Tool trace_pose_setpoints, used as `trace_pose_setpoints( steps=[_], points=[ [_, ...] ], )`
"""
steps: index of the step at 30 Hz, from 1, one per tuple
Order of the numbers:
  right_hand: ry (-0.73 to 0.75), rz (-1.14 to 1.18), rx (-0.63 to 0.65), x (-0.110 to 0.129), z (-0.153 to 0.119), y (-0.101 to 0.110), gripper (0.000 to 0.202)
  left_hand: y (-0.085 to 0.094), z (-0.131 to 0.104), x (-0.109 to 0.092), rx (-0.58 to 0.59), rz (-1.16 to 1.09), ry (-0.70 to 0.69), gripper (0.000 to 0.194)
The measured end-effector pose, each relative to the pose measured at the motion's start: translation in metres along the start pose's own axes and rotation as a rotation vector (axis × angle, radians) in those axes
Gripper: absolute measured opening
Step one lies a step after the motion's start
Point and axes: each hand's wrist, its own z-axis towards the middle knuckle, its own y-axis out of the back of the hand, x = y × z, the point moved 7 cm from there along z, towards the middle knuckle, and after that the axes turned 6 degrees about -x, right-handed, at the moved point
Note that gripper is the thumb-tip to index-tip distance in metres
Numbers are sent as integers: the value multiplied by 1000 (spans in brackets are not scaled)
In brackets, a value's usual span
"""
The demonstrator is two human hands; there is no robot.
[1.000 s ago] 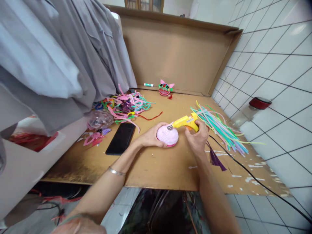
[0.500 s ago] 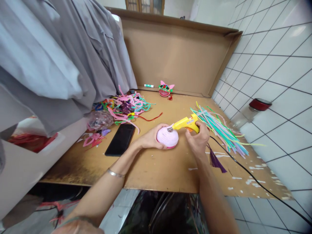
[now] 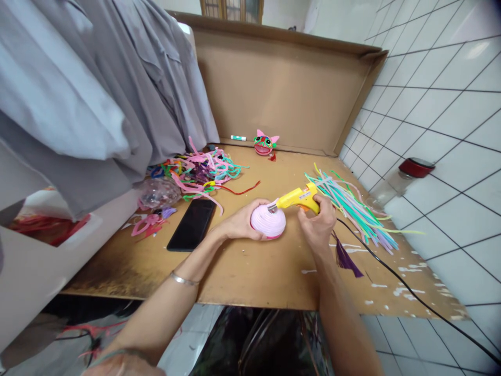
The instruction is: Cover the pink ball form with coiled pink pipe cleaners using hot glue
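Note:
My left hand (image 3: 247, 220) is closed around the left side of a pale pink dome (image 3: 270, 223), wound in coiled strands with a darker pink rim below. In my right hand (image 3: 320, 222) is a yellow hot glue gun (image 3: 299, 197), its fingers wrapped round the handle. The metal nozzle (image 3: 273, 208) points left and down at the top of the dome; whether it touches cannot be made out. A black cord (image 3: 385, 266) trails from the gun to the lower right. Just right of my right wrist lies a purple tassel (image 3: 347, 260).
Pipe cleaners lie in a bundle (image 3: 354, 209) at right and a tangled heap (image 3: 211, 169) at left. A black phone (image 3: 191, 224) rests by my left forearm. Behind stand a decorated animal head (image 3: 264, 146) and a glue stick-like tube (image 3: 238, 138). A red-lidded jar (image 3: 407, 175) stands by the tiled wall.
Almost nothing differs. The whole view has shifted by a few pixels; both hands, the dome and the glue gun keep the same positions relative to each other.

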Motion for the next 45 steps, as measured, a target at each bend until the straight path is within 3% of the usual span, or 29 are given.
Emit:
trace_pose_setpoints(
  steps=[45],
  points=[
    [28,12,-15,2,0,3,24,-1,0,-6,9,7,11,84]
  ],
)
